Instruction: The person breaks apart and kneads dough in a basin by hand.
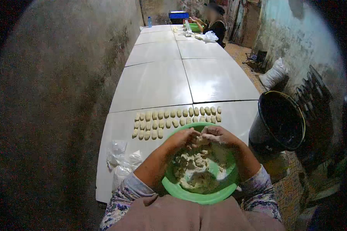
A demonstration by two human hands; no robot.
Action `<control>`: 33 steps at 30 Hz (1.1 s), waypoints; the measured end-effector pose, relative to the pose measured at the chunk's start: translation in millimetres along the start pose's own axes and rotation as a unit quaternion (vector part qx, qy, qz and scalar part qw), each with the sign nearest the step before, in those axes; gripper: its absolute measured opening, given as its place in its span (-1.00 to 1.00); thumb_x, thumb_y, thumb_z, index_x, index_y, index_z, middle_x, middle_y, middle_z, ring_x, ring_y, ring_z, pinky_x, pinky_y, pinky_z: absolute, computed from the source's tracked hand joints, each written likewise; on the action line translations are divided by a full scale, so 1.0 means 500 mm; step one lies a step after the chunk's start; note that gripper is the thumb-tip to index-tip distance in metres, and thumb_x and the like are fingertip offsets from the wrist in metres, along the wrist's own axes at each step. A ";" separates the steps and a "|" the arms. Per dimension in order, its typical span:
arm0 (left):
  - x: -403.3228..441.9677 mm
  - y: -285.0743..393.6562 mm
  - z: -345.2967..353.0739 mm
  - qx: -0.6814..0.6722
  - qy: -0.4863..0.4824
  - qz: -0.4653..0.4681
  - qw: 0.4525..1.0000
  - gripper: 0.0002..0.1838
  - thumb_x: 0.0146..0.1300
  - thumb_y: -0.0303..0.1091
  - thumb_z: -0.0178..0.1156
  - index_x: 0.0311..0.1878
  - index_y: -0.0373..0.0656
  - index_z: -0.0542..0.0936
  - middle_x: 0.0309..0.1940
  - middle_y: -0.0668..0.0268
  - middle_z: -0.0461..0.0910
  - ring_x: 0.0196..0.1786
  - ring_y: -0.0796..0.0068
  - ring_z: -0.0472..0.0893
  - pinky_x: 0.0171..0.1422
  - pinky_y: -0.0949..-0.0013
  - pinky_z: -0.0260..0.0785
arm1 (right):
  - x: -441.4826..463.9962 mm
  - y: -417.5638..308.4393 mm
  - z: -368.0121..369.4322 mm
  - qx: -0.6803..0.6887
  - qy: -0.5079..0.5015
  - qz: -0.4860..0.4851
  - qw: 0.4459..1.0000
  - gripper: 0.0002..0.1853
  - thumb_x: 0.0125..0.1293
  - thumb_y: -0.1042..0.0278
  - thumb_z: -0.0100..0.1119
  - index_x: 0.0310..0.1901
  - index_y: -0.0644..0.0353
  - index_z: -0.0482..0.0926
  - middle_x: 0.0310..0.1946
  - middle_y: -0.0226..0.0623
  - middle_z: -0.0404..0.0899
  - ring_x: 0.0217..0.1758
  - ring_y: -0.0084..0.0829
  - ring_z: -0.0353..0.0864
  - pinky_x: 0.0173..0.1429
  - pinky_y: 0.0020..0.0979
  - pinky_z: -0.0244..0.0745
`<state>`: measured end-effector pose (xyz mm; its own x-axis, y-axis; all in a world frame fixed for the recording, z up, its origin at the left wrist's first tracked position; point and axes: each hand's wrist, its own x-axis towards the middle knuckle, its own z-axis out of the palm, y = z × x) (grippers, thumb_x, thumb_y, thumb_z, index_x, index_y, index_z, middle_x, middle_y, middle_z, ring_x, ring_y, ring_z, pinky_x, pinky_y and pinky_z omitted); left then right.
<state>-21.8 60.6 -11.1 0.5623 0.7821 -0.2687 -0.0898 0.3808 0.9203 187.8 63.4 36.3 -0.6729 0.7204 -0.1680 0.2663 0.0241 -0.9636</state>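
Note:
A green basin [198, 198] stands at the near edge of the white table, close against my body. Loose, crumbly dough [196, 173] lies inside it. Over the far part of the basin, my left hand [184, 138] and my right hand [218, 135] meet with curled fingers around a small lump of dough [200, 141]. My fingers partly cover the lump. Just beyond the basin, several small oval dough pieces [178, 112] lie in rows on the table, the nearest row shorter than the others.
Plastic bags of white powder [120, 169] lie left of my left forearm. A large black bucket [258, 129] stands right of the table, near a white sack [274, 73] and a folding chair [255, 59]. Another person [216, 25] sits at the far end beside a green bowl [193, 27].

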 end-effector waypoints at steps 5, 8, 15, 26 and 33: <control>-0.026 0.016 0.026 -0.001 -0.033 -0.037 0.999 -0.50 0.25 0.09 -0.09 -0.13 -0.21 0.50 -0.36 0.34 0.50 -0.36 0.55 0.47 -0.34 0.45 0.36 | -0.004 0.006 0.007 -0.136 0.029 -0.100 0.985 -0.75 0.26 0.26 -0.10 -0.24 0.26 0.49 -0.32 -0.33 0.51 -0.27 -0.51 0.47 -0.09 -0.46 0.36; -0.020 0.014 0.017 0.137 -0.037 -0.032 0.989 -0.54 0.19 0.05 0.04 -0.13 -0.18 0.53 -0.41 0.38 0.51 -0.40 0.57 0.46 -0.34 0.48 0.34 | -0.002 -0.004 0.023 0.023 0.068 0.003 0.997 -0.84 0.00 0.48 0.22 -0.39 0.26 0.43 -0.47 -0.40 0.43 -0.39 -0.56 0.37 -0.23 -0.45 0.33; 0.015 -0.030 -0.022 0.287 0.009 0.032 0.957 -0.68 0.10 -0.15 0.21 -0.18 -0.19 0.60 -0.40 0.31 0.61 -0.40 0.59 0.52 -0.26 0.43 0.39 | 0.016 0.037 0.022 -0.135 0.035 -0.073 0.988 -0.80 -0.04 0.52 0.23 -0.39 0.22 0.39 -0.47 -0.37 0.38 -0.35 -0.60 0.32 -0.24 -0.48 0.29; -0.011 -0.013 0.023 0.448 0.008 0.047 0.893 -0.79 0.06 -0.29 0.23 -0.25 -0.18 0.61 -0.40 0.23 0.62 -0.42 0.46 0.56 -0.30 0.33 0.39 | -0.004 0.039 0.032 -0.146 -0.003 -0.114 0.983 -0.73 -0.13 0.48 0.32 -0.42 0.26 0.40 -0.52 -0.33 0.41 -0.41 -0.62 0.32 -0.31 -0.47 0.32; -0.013 -0.014 0.031 0.494 0.009 0.012 0.869 -0.79 0.07 -0.34 0.19 -0.23 -0.23 0.58 -0.35 0.12 0.59 -0.33 0.28 0.56 -0.23 0.25 0.37 | -0.003 -0.004 0.018 0.107 -0.167 -0.182 0.963 -0.78 -0.01 0.41 0.30 -0.38 0.28 0.45 -0.46 -0.34 0.48 -0.38 -0.49 0.47 -0.23 -0.42 0.41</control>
<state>-12.0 45.1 -11.3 0.5558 0.7954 -0.2416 0.6536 -0.2385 0.7183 182.2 56.0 36.7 -0.8892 0.4268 0.1651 -0.1525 0.0637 -0.9862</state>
